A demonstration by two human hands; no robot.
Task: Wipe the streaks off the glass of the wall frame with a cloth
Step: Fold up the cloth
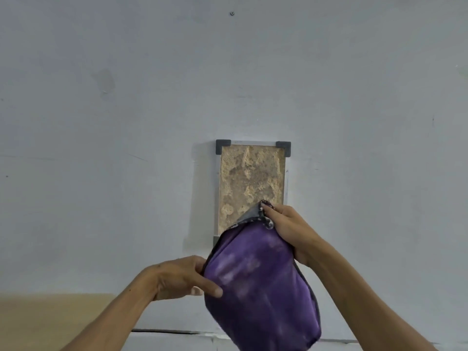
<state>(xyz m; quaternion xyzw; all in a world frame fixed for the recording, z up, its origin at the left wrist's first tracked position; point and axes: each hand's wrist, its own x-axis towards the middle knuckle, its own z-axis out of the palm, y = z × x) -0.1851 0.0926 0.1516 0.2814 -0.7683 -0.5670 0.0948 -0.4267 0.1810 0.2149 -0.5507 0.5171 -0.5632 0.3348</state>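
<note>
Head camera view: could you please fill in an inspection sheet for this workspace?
Surface: pale wall, marked by a grey smudge.
Job's things: wall frame hangs upright, glass mottled; purple cloth covers its lower part.
Clutter: nothing seen.
Grippers: left hand pinches the cloth's left edge; right hand grips its top corner.
Cables: nothing seen.
Surroundings: small screw high in the wall; tan surface at lower left.

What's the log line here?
both hands grip purple cloth | cloth overlaps bottom of grey-cornered glass wall frame | wiping unclear
</note>
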